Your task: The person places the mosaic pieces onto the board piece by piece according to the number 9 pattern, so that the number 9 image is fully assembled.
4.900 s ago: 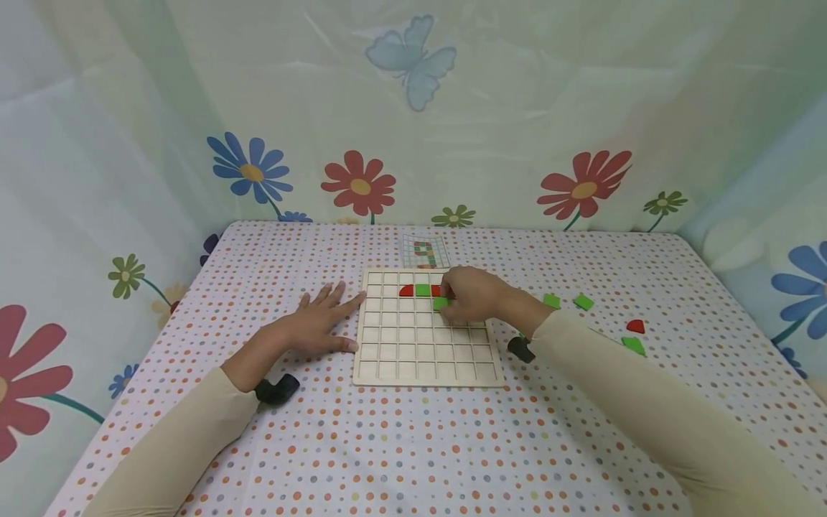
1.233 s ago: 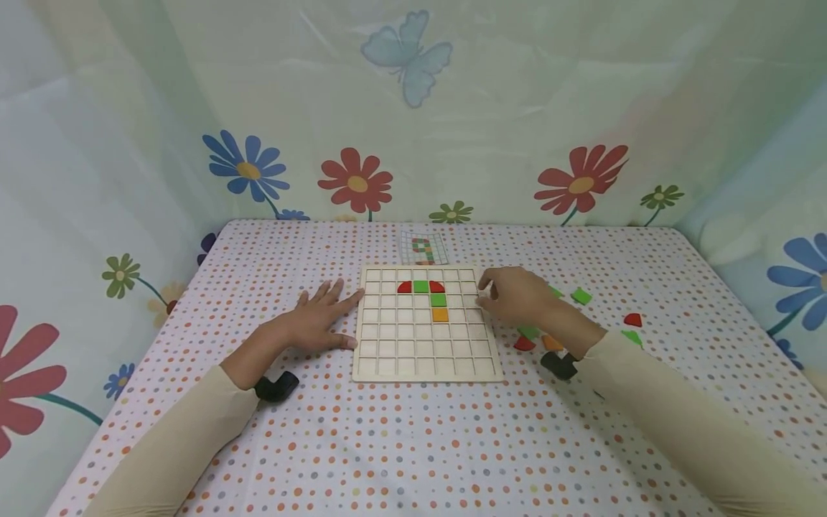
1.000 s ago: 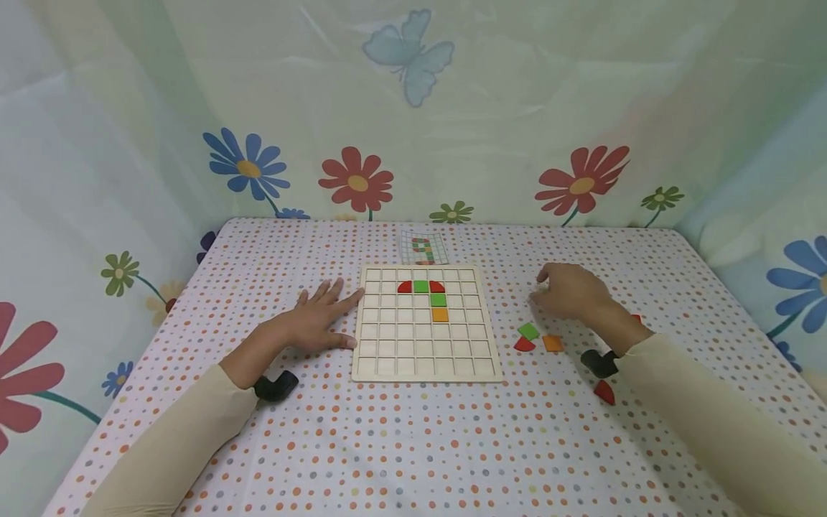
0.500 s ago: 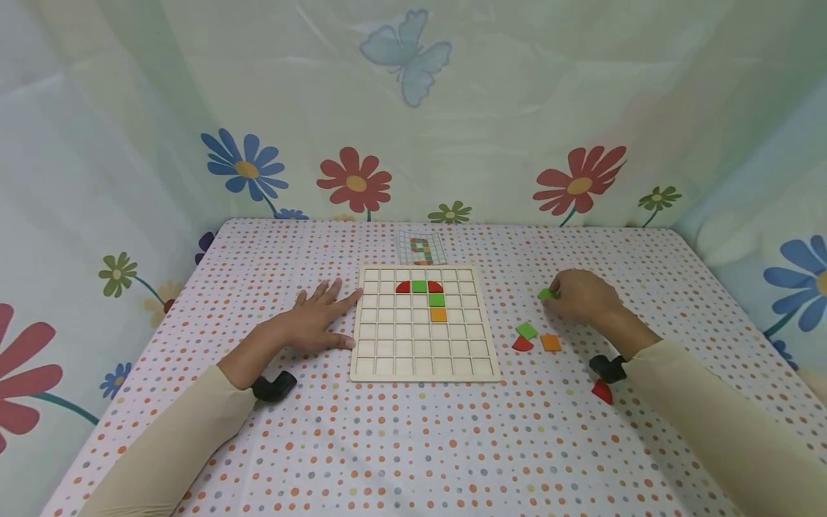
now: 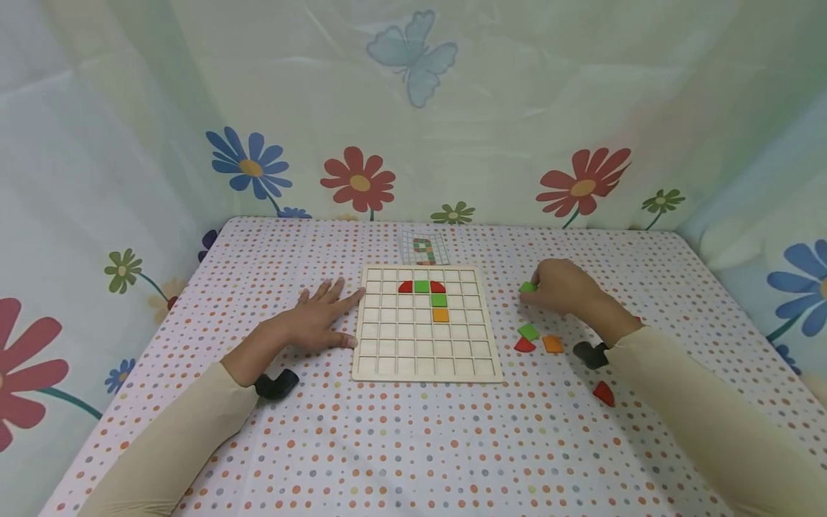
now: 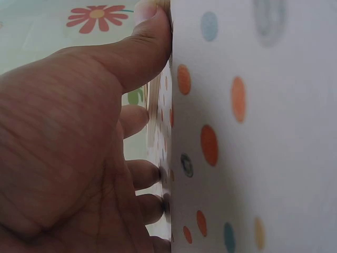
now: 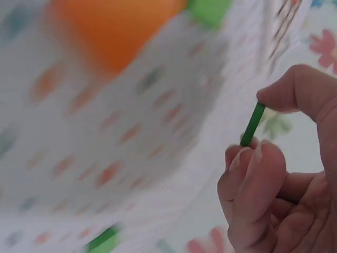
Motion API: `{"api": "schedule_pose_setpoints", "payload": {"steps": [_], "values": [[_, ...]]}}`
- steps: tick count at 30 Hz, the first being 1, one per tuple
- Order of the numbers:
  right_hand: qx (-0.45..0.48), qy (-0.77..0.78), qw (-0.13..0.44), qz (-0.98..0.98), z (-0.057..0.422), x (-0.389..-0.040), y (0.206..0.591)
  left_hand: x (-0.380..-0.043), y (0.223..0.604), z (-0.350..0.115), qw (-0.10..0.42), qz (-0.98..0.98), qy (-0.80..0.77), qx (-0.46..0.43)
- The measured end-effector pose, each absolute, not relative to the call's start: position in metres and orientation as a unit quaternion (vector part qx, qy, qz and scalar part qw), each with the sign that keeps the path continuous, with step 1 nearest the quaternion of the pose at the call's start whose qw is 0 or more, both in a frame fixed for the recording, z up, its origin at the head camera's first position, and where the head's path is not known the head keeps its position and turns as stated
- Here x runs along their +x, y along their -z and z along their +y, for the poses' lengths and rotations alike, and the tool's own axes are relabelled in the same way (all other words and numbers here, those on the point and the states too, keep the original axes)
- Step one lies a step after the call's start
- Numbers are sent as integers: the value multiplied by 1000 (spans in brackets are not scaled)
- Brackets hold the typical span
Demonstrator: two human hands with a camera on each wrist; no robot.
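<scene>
My right hand (image 5: 561,289) pinches a green square tile (image 7: 253,124) by its edges between thumb and fingertips, to the right of the wooden grid board (image 5: 394,352). Spread flat, my left hand (image 5: 316,321) rests on the cloth with thumb and forefinger touching the board's left edge. Set in the board are a red quarter-round piece (image 5: 405,287), a green tile (image 5: 422,286) and another red piece (image 5: 437,287) in a row. Below the right one come a green tile (image 5: 438,300) and an orange tile (image 5: 441,315).
Right of the board lie a loose green tile (image 5: 528,332), a red piece (image 5: 525,345) and an orange tile (image 5: 553,344). Another red piece (image 5: 604,393) lies nearer the front. Behind the board is a printed pattern card (image 5: 424,248). Black wrist cameras show under both wrists.
An orange tile now sits below the green one on the board. My right hand left the board, took a green tile from the right, and has moved back leftward with it. My left hand stayed put.
</scene>
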State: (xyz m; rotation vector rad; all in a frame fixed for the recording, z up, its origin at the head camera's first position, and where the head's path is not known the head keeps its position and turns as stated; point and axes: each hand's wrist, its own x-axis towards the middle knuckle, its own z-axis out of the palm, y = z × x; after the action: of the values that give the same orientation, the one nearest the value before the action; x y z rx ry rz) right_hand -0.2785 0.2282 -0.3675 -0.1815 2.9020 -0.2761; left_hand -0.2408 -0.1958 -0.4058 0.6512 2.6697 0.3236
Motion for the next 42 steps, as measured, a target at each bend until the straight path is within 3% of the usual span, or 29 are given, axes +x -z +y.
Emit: {"api": "schedule_pose_setpoints", "payload": {"steps": [12,25,33,37,42], "values": [[-249,103,90,959,123,-261,362,-241,405,-190,187,946,-117,238],[-288,69,126,947,102,-255,376,-242,405,-182,197,946,-116,232],[-232,110,87,963,139,-243,370,-242,404,-184,194,946,-116,234],[-171,132,64,974,186,-234,364,-242,402,-186,191,948,-115,227],[-86,107,75,988,259,-228,355,-241,401,-192,189,950,-113,220]]}}
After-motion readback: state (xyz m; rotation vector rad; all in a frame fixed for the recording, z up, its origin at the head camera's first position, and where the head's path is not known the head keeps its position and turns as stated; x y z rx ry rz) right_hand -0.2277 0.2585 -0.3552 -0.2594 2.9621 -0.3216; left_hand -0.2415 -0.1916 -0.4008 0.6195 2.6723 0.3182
